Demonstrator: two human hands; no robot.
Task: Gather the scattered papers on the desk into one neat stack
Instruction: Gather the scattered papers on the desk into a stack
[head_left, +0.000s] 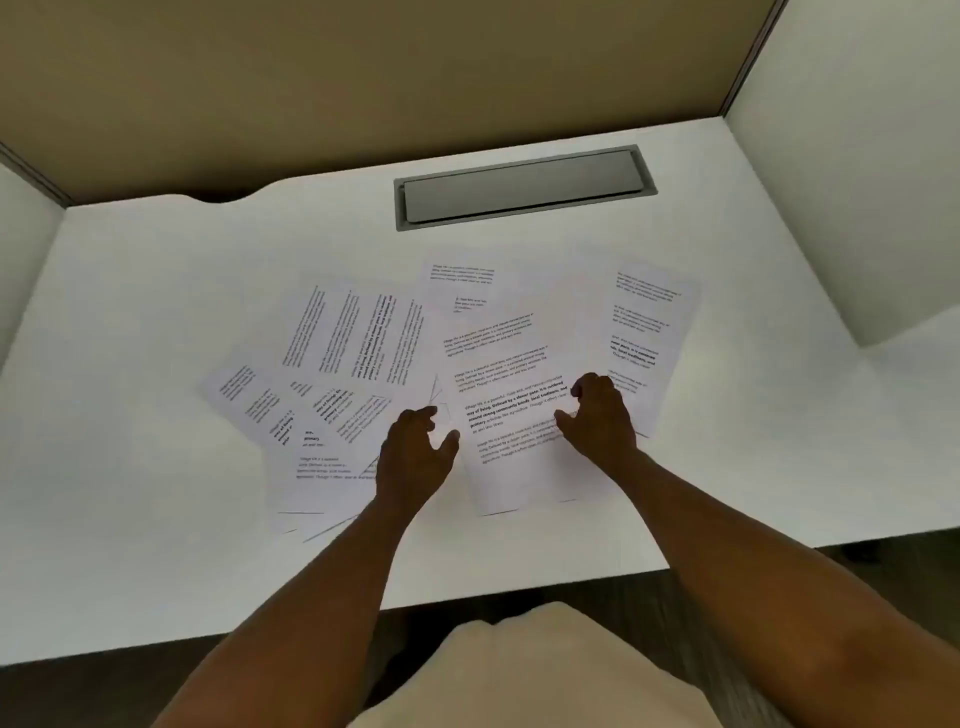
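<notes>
Left hand (415, 457) and right hand (600, 421) reach forward side by side over the white desk (156, 519), both resting on the spread of printed papers (447, 384). The left hand lies with thumb spread and fingers loosely bent, fingertips touching the overlapping edges of sheets; it encloses nothing. The right hand lies palm down with fingers curled onto the central sheet (514, 415), pressing on it; whether any edge is pinched cannot be told.

The central sheet lies between the two hands and beneath the right one, its text running slightly tilted. Left of the left hand, several sheets (311, 457) overlap in a fan, their near corners projecting toward the person. Beyond the left hand lies a sheet turned sideways (358, 338), its lines running away from the viewer. To the right of the right hand, a further sheet (649, 332) lies partly under the central one. Beyond both hands a corner of another sheet (462, 286) shows.

Farther still, a grey cable-tray lid (524, 187) is set flush in the desk, in front of a tan partition (363, 78).
</notes>
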